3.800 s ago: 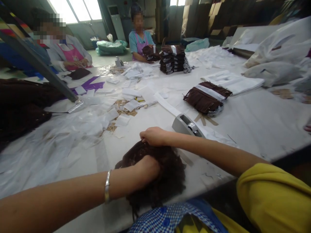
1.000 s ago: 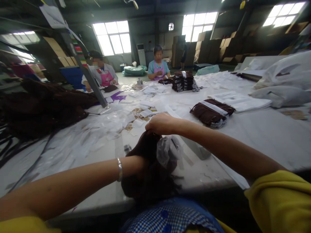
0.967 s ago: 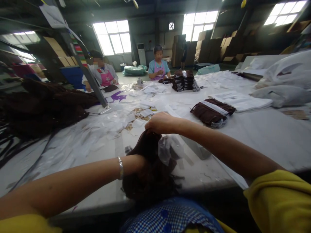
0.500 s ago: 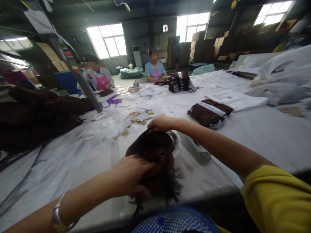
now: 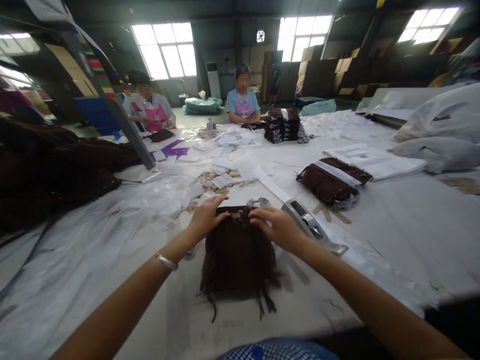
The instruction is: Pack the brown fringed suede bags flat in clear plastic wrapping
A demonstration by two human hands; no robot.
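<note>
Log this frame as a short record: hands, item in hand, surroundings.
Left hand: on the top-left edge of the brown fringed piece; bracelet on the wrist
Right hand: on the piece's top-right edge
Piece: flat on the white table, fringe toward the wearer
Nearby: tape dispenser just right of it; banded brown bundle beyond
Background: two seated co-workers, stack of brown bundles at the far end

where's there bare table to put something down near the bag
Bare table lies right of the tape dispenser, on the near side of the banded bundle. A narrow strip shows just left of the bag. Crowded: paper scraps and plastic sheets cover the left side.
</note>
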